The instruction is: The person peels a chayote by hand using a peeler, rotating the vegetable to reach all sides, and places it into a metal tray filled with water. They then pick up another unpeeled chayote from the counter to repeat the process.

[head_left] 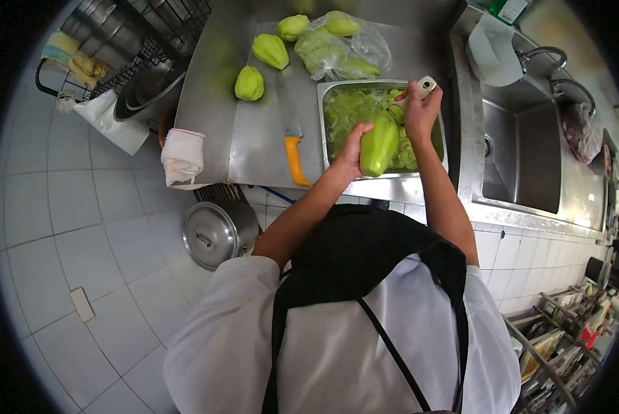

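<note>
My left hand (353,148) grips a green chayote (379,143) and holds it over a steel tray (333,88) filled with green peelings. My right hand (420,112) is closed on a white-handled peeler (425,87), whose head rests at the top of the chayote. Both hands are above the tray at the counter's front edge.
Three whole chayotes (270,50) and a plastic bag (340,47) with more lie on the steel counter (219,55). A knife with an orange handle (295,160) lies left of the tray. A sink (523,155) is to the right. A lidded pot (215,233) stands on the floor, and a cloth (183,157) hangs off the counter.
</note>
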`<state>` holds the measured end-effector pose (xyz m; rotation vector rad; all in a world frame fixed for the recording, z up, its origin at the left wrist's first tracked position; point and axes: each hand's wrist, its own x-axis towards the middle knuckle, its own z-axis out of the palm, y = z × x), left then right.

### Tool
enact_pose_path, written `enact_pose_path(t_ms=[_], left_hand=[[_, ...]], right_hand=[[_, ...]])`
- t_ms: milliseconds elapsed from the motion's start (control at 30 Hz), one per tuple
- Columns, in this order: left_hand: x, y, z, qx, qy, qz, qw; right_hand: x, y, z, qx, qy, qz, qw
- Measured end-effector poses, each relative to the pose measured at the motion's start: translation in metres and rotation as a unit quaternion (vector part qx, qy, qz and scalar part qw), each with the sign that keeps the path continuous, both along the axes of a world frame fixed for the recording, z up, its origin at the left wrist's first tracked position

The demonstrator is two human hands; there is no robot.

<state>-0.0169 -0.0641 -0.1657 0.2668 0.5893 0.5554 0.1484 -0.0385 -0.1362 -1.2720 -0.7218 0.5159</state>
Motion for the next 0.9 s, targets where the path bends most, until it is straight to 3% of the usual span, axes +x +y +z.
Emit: enact_pose_path(t_ms=[100, 167, 267, 367, 400, 500, 633, 900], left_hand=[[0.0, -0.005, 0.025, 0.023, -0.013, -0.019, 0.999], [-0.002, 0.013, 0.016, 0.049, -0.043, -0.026, 0.997], [-0.005, 0.018, 0.008, 0.056, -0.06, -0.006, 0.997], [-0.008, 0.023, 0.0, 0.044, -0.059, 0.006, 0.997], [-0.007, 0.025, 0.003, 0.047, -0.057, 0.005, 0.997], [-0.013, 0.022, 0.01, 0.053, -0.049, 0.005, 0.997], [-0.008, 0.022, 0.013, 0.077, -0.056, -0.004, 0.995], [0.001, 0.028, -0.001, 0.096, -0.034, -0.001, 0.995]], right_hand=[[0.022, -0.003, -0.027, -0.045, -0.016, -0.02, 0.999], [0.029, 0.001, -0.037, -0.044, -0.027, -0.014, 0.999], [0.032, 0.005, -0.055, -0.106, -0.284, 0.097, 0.948], [0.026, -0.005, -0.02, -0.159, -0.209, 0.056, 0.963], [0.029, 0.001, -0.024, -0.061, -0.116, 0.046, 0.99], [0.022, -0.006, 0.026, 0.018, 0.033, 0.064, 0.997], [0.005, -0.01, 0.068, -0.014, 0.129, 0.125, 0.984], [-0.007, -0.009, 0.066, -0.023, 0.197, 0.136, 0.971]])
